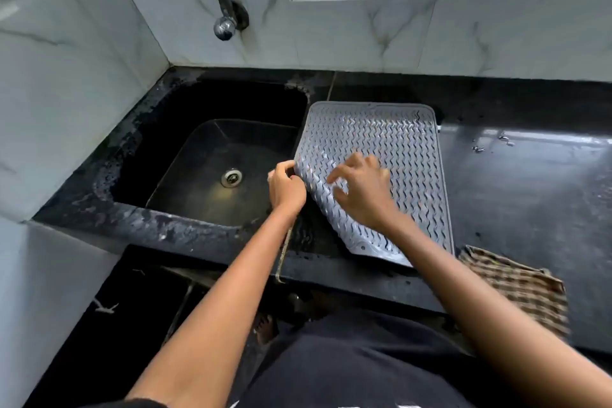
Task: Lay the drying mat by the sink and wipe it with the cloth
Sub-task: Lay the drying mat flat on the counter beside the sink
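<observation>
— Both forearms reach in from below. What's on the left?

— Sink [159, 129], then the left hand [286, 187], its grip pinched shut on the mat [381, 156] at the lifted near-left corner.

— And the mat itself?

— Just right of the sink on the black desk [530, 195], far end flat, near end curling. Looks soft, light, floppy; likely best held by the edges.

— Right hand [361, 192]?

— Over the mat, fingers spread apart, holding nothing. Checked cloth [516, 288] lies further right, near the desk edge.
</observation>
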